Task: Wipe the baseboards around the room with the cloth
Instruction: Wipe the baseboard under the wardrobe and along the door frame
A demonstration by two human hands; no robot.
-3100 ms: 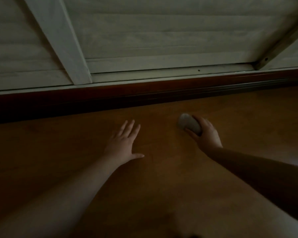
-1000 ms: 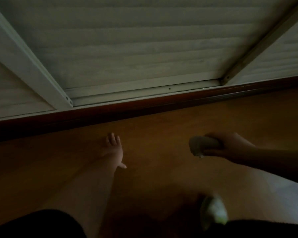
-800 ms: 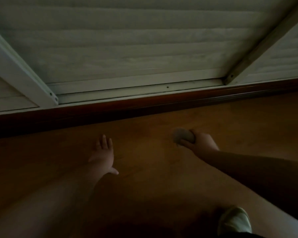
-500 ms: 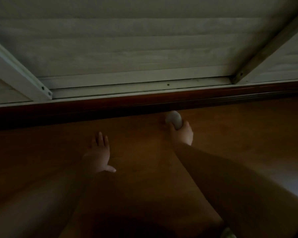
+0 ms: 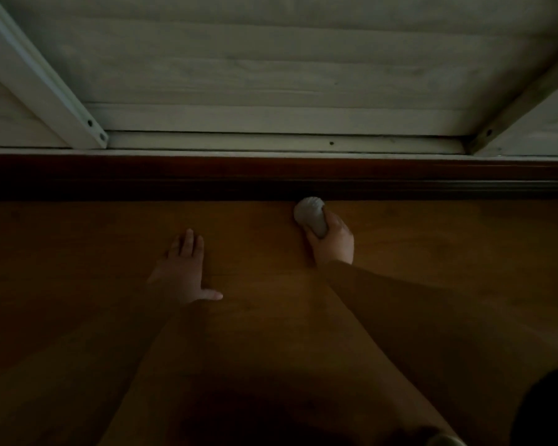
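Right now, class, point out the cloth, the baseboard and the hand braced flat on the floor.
cloth point(image 5: 309, 214), head view, on the bunched pale end.
baseboard point(image 5: 174, 178), head view, on its dark face left of the cloth.
left hand point(image 5: 179, 273), head view, on the back of the hand.

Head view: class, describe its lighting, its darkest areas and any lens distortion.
Head view: dim overall; the baseboard and bottom foreground are darkest; the shutter and the cloth in the right hand are brightest; wide-angle lens splays the frame posts outward.
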